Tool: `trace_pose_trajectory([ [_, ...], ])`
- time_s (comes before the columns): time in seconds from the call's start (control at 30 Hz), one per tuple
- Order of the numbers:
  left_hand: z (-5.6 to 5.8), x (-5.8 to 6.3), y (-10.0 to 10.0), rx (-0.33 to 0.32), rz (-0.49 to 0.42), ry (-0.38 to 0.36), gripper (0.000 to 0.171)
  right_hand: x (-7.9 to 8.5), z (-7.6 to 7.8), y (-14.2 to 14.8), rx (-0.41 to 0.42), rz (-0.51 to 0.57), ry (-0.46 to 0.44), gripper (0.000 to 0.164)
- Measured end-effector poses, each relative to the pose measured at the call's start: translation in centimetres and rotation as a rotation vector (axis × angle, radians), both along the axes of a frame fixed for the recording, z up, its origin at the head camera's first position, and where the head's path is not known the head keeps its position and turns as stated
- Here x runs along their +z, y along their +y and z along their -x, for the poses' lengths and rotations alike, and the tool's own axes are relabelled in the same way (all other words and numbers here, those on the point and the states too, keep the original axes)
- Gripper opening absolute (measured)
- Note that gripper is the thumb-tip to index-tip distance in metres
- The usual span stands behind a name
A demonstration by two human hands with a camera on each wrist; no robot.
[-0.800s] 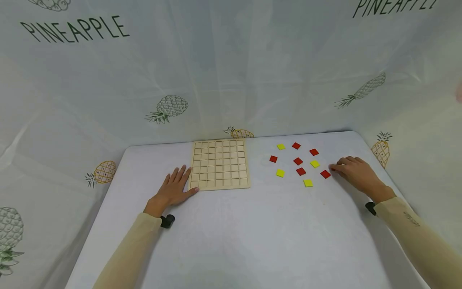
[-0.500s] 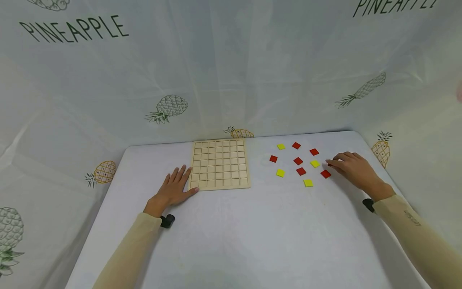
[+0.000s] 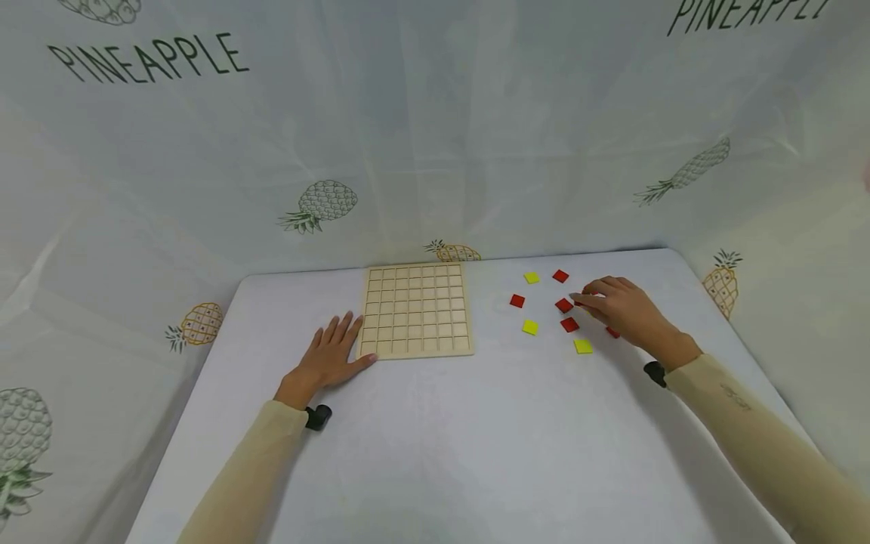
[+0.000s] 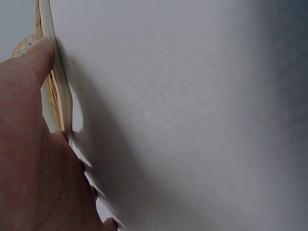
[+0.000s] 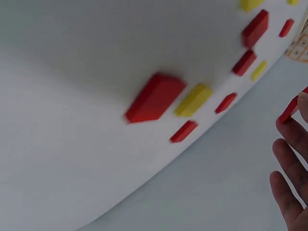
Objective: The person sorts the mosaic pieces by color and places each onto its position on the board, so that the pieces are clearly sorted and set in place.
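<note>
My left hand (image 3: 325, 361) lies with fingers spread at the left front corner of a pale wooden grid board (image 3: 416, 311). In the left wrist view its thumb (image 4: 44, 54) touches the board's edge. My right hand (image 3: 628, 313) is above the scattered tiles to the right of the board. Between thumb and fingertip it pinches a red square tile (image 5: 290, 109), seen in the right wrist view, while the other fingers are extended. Beneath this hand, some tiles are partly hidden in the head view.
Loose red tiles (image 3: 569, 325) and yellow tiles (image 3: 530, 327) are spread over the right side of the white table (image 3: 435, 446). A pineapple-print curtain (image 3: 516, 151) hangs right behind the table's far edge.
My right hand has moved left across the tiles, from beside the rightmost red one, carrying the red tile. The left hand has stayed in place at the board.
</note>
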State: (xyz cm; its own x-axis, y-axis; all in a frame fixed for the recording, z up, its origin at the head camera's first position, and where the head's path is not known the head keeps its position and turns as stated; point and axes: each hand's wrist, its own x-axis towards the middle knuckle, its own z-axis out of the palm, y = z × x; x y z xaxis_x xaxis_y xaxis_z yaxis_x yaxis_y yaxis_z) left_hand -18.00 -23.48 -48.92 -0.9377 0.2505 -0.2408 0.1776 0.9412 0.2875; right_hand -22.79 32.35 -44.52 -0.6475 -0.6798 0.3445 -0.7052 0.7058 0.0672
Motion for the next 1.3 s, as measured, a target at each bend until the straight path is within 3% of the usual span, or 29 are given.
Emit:
trace_pose_trajectory([
  [0.37,0.0,0.2,0.0,-0.010,0.013,-0.013,0.092,0.0,1.4,-6.4,0.123,0.045,0.028,0.043],
  [0.77,0.8,-1.2,-0.7,-0.009,0.015,0.000,0.096,-0.9,3.1,-15.3,0.211,0.036,0.003,0.037],
  [1.0,0.7,-0.9,-0.5,-0.008,0.026,-0.016,0.094,-1.0,3.8,-20.8,0.254,0.003,0.027,0.035],
  [1.3,0.4,1.0,0.2,0.004,0.040,-0.077,0.091,-1.1,4.3,-26.8,0.249,-0.008,0.002,0.029],
])
